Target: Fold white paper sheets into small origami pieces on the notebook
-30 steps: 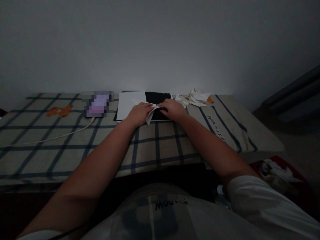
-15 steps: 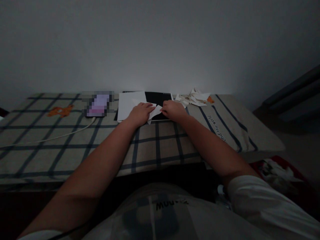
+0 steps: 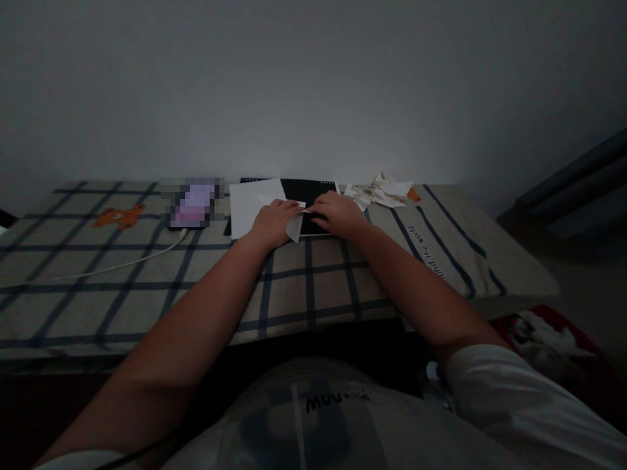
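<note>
Both hands, left hand (image 3: 272, 222) and right hand (image 3: 335, 215), pinch a folded white paper (image 3: 295, 226) on the black pad (image 3: 310, 191).

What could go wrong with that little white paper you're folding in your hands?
The small white paper is pinched between the left hand and right hand in dim light, so a fold could land crooked or the paper could tear. The black board under it lies on a soft checked cloth, so it may slide. The paper scraps nearby could get mixed in.
</note>
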`<state>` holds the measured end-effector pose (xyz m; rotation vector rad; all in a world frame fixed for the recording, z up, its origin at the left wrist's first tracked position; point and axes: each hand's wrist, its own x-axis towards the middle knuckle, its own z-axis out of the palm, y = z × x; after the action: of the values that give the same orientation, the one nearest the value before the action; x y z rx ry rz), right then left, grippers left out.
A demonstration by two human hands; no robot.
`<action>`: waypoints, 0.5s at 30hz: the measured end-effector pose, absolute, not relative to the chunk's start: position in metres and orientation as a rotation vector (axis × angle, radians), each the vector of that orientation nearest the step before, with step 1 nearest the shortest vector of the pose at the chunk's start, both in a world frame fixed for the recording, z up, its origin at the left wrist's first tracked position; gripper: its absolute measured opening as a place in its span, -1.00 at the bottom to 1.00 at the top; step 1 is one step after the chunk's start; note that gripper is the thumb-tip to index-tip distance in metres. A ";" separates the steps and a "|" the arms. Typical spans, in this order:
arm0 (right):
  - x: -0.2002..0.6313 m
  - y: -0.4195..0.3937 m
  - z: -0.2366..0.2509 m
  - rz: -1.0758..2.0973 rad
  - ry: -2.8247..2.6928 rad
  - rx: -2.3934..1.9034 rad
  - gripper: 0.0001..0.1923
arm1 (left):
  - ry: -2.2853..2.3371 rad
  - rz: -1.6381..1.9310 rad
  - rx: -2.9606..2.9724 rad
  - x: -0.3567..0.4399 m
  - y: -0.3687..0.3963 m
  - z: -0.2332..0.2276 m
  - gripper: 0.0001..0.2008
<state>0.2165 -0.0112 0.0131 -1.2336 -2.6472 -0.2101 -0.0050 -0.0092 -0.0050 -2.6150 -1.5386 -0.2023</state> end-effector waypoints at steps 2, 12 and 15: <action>0.216 -0.010 0.013 -0.198 -2.644 -1.218 -0.56 | -1.551 -0.212 -2.608 -0.004 -0.011 -0.004 -0.49; 0.216 -0.003 0.008 -0.213 -2.640 -1.263 -0.64 | -1.579 -0.240 -2.592 -0.002 -0.011 -0.007 -0.47; 0.215 -0.003 0.007 -0.178 -2.639 -1.330 -0.64 | -1.579 -0.240 -2.593 -0.002 -0.011 -0.008 -0.46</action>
<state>0.2152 -0.0035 0.0072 -1.3299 -2.6389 -0.1782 -0.0015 -0.0108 -0.0079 -2.5932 -1.5792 -0.2404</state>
